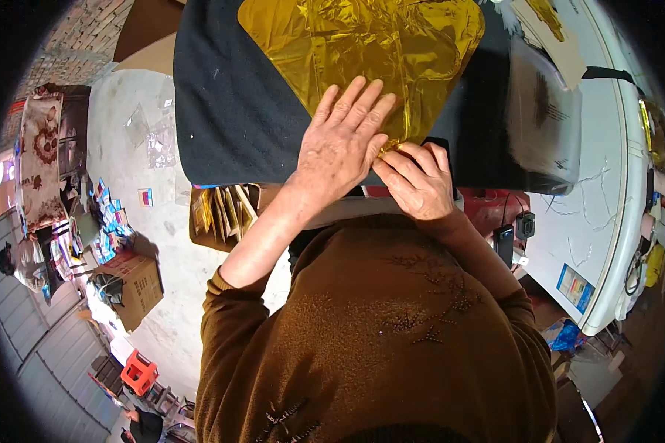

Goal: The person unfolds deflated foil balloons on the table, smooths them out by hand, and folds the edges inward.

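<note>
A crinkled gold foil sheet (369, 44) lies spread on a dark padded work surface (229, 111) in front of me. My left hand (343, 140) rests flat on the foil's near corner, fingers spread and pointing away. My right hand (417, 177) pinches the foil's lower tip at the near edge of the dark surface, fingers curled on it. Both forearms wear brown sleeves.
A clear plastic bag with a card inside (543, 111) lies on the right of the dark surface. A white table (606, 221) runs along the right. Gold packets stand in a box (222, 210) under the surface. A cardboard box (137, 288) and red stool (139, 373) are on the floor at left.
</note>
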Available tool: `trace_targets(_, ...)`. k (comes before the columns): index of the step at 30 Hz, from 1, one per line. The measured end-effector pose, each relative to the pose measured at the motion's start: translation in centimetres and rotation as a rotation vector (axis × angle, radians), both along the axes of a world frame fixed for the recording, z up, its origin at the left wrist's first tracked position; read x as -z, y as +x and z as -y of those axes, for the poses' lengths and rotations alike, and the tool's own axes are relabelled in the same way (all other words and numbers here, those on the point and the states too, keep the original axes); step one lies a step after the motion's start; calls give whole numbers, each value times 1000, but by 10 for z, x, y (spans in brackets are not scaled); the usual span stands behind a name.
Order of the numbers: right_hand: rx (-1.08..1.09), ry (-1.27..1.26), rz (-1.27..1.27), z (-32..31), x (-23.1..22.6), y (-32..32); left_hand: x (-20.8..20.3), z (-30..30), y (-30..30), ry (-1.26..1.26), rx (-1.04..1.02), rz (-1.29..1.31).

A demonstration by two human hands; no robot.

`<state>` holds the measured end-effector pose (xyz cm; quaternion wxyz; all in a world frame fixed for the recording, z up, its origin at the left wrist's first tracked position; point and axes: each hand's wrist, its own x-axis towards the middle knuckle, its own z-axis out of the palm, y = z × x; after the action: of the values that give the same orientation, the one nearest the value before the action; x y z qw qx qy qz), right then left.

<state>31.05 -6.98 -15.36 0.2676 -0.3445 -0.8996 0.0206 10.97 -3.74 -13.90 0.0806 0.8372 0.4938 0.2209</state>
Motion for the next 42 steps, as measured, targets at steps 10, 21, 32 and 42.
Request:
trace_targets(10,-140,63,34,-29,-10,18,-1,-15,4,-8,-42,-179)
trace_targets(21,-296,30,62,-50,-43,21,-29,-20,9,-37,-35,-198)
trace_targets(32,-412,46,6,-47,-68,13,-47,-10,4,-58,-35,-265)
trace_targets(42,-336,-61,-39,-62,-92,26,-61,-5,1,-60,-31,-248)
